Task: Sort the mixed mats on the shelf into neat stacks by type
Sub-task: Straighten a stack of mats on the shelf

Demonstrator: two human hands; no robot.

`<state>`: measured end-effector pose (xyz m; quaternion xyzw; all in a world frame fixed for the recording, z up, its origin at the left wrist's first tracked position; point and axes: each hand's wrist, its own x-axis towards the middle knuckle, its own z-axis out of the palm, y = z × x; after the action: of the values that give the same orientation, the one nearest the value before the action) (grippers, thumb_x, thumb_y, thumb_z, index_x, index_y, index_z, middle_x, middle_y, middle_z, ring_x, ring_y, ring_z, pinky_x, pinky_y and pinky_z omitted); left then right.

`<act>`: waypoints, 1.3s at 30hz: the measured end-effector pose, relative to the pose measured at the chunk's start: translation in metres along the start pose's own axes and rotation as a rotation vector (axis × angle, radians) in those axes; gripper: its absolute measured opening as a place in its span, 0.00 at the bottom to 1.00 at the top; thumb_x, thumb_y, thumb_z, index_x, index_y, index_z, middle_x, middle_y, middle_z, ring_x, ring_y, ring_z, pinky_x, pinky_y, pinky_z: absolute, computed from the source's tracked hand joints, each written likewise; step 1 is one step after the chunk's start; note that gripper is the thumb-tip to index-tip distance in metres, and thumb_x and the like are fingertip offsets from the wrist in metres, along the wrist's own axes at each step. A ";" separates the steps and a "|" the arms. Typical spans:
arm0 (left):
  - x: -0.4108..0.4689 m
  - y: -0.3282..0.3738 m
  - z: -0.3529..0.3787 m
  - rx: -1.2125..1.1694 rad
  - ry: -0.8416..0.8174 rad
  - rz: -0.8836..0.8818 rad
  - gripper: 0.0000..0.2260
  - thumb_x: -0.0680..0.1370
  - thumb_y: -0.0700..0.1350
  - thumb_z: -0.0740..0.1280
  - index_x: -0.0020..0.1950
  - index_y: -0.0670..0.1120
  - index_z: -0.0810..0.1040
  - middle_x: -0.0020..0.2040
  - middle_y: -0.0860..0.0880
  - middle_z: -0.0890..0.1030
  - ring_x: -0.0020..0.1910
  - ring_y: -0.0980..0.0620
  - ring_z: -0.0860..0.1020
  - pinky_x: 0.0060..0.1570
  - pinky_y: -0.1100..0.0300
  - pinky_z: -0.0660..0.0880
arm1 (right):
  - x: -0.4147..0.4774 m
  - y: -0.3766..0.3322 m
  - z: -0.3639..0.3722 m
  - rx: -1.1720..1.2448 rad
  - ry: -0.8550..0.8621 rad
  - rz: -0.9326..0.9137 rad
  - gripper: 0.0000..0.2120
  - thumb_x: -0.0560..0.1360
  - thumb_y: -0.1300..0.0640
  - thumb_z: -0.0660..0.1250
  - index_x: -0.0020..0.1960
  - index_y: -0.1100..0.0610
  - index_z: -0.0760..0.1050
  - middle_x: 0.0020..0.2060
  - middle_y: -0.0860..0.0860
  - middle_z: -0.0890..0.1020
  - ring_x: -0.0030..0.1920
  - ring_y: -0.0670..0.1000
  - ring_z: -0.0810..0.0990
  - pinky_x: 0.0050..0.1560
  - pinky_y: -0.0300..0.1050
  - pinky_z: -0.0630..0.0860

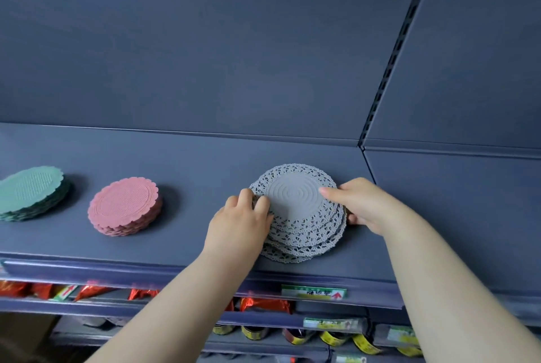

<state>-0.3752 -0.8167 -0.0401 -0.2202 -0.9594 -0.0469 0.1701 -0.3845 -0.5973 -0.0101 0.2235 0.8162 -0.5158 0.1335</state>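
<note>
Shelf: matt, smooth painted metal. Grey mats: matt, rubbery, lace-perforated rims. Left of them, pink mats: matt, ribbed.

Dark grey shelf, green mat stack far left, pink mat stack beside it, grey lace mat stack right

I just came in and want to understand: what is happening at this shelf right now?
A person is squaring up a pile of grey lace mats on the shelf. The left hand grips its left edge and the right hand holds its right edge, thumb on top. The pile is uneven, with lower mats sticking out toward the front. Further left stand a pink stack and a green stack, each fairly neat and apart from the others.
</note>
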 end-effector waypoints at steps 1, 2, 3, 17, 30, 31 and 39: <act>0.000 -0.001 0.000 0.002 0.005 0.011 0.12 0.64 0.46 0.78 0.38 0.42 0.78 0.36 0.44 0.77 0.28 0.43 0.75 0.19 0.61 0.63 | -0.001 -0.004 0.001 -0.071 -0.005 0.015 0.24 0.70 0.42 0.68 0.52 0.62 0.76 0.38 0.52 0.77 0.35 0.52 0.69 0.33 0.41 0.67; 0.001 -0.002 -0.001 0.001 -0.001 0.012 0.12 0.64 0.46 0.77 0.38 0.42 0.78 0.36 0.44 0.77 0.28 0.43 0.75 0.20 0.61 0.62 | -0.002 -0.006 0.003 -0.132 -0.005 0.017 0.26 0.69 0.40 0.68 0.55 0.61 0.75 0.38 0.51 0.75 0.33 0.51 0.68 0.31 0.41 0.65; 0.001 -0.003 -0.001 -0.007 -0.013 0.007 0.12 0.64 0.46 0.77 0.38 0.42 0.78 0.37 0.44 0.77 0.28 0.44 0.75 0.20 0.61 0.62 | -0.003 -0.008 0.005 -0.166 0.004 0.005 0.28 0.69 0.39 0.68 0.58 0.60 0.73 0.40 0.50 0.74 0.34 0.50 0.69 0.32 0.41 0.65; 0.008 -0.009 -0.006 -0.439 -0.259 -0.211 0.32 0.80 0.55 0.58 0.77 0.48 0.45 0.71 0.47 0.64 0.71 0.45 0.57 0.66 0.57 0.58 | -0.018 0.011 0.018 0.188 -0.026 -0.194 0.21 0.68 0.57 0.74 0.60 0.52 0.73 0.55 0.48 0.80 0.54 0.49 0.79 0.60 0.52 0.73; 0.029 -0.009 -0.031 -1.301 0.003 -0.222 0.26 0.74 0.35 0.68 0.63 0.61 0.67 0.62 0.59 0.76 0.63 0.60 0.72 0.67 0.52 0.66 | -0.059 0.000 0.008 0.348 0.251 -0.663 0.17 0.72 0.63 0.69 0.56 0.47 0.72 0.50 0.41 0.81 0.52 0.38 0.79 0.51 0.31 0.73; 0.031 -0.007 -0.036 -1.319 0.022 -0.187 0.26 0.74 0.35 0.68 0.63 0.61 0.68 0.62 0.58 0.76 0.63 0.60 0.72 0.67 0.53 0.66 | -0.061 -0.001 0.005 0.381 0.286 -0.682 0.17 0.72 0.64 0.69 0.55 0.47 0.72 0.49 0.41 0.81 0.50 0.37 0.79 0.48 0.29 0.73; 0.027 0.011 -0.035 -1.223 -0.069 -0.116 0.34 0.73 0.31 0.66 0.70 0.56 0.57 0.62 0.64 0.68 0.56 0.78 0.66 0.52 0.81 0.64 | -0.061 0.006 0.013 0.277 0.294 -0.649 0.21 0.69 0.62 0.72 0.52 0.41 0.69 0.50 0.37 0.78 0.49 0.33 0.76 0.46 0.26 0.72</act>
<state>-0.3825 -0.8017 0.0017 -0.2265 -0.7740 -0.5909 -0.0209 -0.3293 -0.6203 0.0073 0.0410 0.7773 -0.5994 -0.1866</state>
